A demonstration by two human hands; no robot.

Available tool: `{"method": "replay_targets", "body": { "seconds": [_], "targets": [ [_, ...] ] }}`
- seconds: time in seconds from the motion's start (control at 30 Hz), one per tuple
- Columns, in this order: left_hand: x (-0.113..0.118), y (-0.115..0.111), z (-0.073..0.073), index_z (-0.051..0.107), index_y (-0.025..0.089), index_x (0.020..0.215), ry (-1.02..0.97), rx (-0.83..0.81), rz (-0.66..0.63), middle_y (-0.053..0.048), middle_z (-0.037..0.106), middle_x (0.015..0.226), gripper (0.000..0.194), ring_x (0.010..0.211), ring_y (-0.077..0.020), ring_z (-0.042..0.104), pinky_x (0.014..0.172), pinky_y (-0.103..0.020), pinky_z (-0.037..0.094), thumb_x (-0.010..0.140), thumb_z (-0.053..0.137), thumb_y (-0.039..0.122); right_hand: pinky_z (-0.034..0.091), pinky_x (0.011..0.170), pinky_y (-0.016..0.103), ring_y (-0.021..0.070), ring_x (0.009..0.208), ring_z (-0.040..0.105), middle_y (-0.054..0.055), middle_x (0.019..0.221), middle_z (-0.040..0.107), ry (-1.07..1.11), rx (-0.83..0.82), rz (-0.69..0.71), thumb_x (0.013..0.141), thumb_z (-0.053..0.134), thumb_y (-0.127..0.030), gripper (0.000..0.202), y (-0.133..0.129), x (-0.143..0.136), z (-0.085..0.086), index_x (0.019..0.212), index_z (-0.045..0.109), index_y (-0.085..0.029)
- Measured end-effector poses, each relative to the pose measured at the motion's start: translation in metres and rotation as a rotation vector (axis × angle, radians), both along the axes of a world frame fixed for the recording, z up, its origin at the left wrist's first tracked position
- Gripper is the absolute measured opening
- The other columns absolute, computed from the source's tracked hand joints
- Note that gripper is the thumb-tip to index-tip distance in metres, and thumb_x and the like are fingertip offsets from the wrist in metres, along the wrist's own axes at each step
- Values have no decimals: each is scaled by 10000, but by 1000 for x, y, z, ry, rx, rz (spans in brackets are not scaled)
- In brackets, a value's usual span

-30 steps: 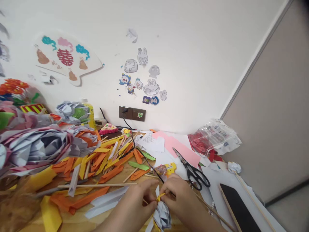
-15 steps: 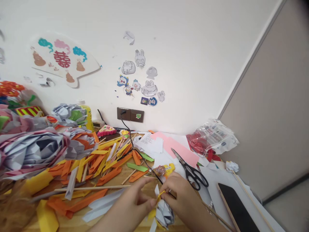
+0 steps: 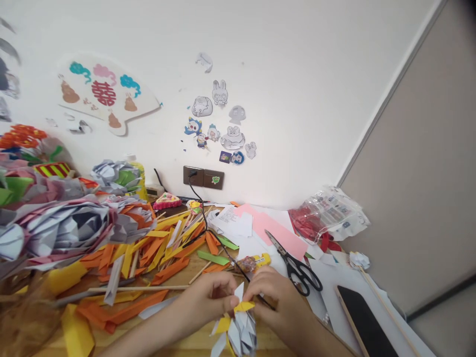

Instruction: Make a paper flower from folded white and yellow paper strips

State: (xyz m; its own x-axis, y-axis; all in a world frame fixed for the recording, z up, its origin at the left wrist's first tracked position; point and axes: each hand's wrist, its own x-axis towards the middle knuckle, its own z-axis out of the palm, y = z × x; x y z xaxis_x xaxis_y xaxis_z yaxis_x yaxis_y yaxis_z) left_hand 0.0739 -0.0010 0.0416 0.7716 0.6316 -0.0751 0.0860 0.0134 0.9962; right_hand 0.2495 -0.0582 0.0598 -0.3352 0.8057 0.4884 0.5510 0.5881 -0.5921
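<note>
Folded-paper piece (image 3: 242,333), white with some yellow, sits at the near middle between both hands, over the bench (image 3: 186,344); can't tell whether its underside touches the wood. Handling guess: very light, springy along the creases, weak across them, crushes or tears easily; smooth paper, so individual folds could slip out if tugged. Best hold looks like a fingertip pinch at the narrow far end, where the yellow fold (image 3: 244,307) wraps across; keep pressure off the layered near part. Pose: left hand (image 3: 210,297) comes in on a long slanting left forearm (image 3: 148,327) from near left, thumb and index pinched on the piece's upper left edge, by the yellow fold. Right hand (image 3: 277,295) arches over from the right, right forearm (image 3: 314,332) running to near right, fingers curled and closed at the yellow fold's right end; tips partly hidden. Hands are close together, tips almost meeting across the piece. Black cable (image 3: 206,223) runs in beside the right fingers, snag risk. Scissors (image 3: 284,252) lie just beyond, to the right.
</note>
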Motion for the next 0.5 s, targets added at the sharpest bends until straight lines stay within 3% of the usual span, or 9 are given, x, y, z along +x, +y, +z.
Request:
{"method": "replay_targets", "body": {
  "seconds": [0.17, 0.33, 0.43, 0.5],
  "targets": [
    [1, 0, 8, 443, 171, 608, -8, 76, 54, 82, 377, 516, 448, 514, -76, 377, 535, -198, 321, 619, 606, 588, 440, 688, 272, 143, 731, 530, 28, 721, 633, -88, 152, 82, 810, 488, -95, 159, 0, 3, 2, 812, 616, -190],
    [2, 0, 12, 447, 166, 604, 25, 126, 96, 71, 389, 536, 467, 523, -77, 347, 520, -198, 292, 610, 588, 611, 441, 734, 279, 146, 791, 528, 35, 796, 638, -101, 244, 140, 851, 470, -140, 148, -3, 3, 8, 910, 589, -205],
    [2, 0, 13, 466, 159, 622, 36, 175, 150, 61, 395, 552, 445, 534, -84, 337, 513, -202, 272, 626, 577, 590, 439, 744, 304, 161, 794, 531, 43, 820, 627, -92, 202, 103, 861, 476, -264, 140, -6, 1, 11, 943, 572, -205],
    [3, -2, 14, 468, 159, 634, 39, 207, 200, 57, 387, 558, 403, 540, -90, 337, 513, -205, 271, 662, 556, 551, 444, 741, 322, 179, 807, 526, 62, 846, 616, -99, 185, 52, 847, 484, -368, 248, -7, -1, 12, 1002, 557, -188]
  ]
}}
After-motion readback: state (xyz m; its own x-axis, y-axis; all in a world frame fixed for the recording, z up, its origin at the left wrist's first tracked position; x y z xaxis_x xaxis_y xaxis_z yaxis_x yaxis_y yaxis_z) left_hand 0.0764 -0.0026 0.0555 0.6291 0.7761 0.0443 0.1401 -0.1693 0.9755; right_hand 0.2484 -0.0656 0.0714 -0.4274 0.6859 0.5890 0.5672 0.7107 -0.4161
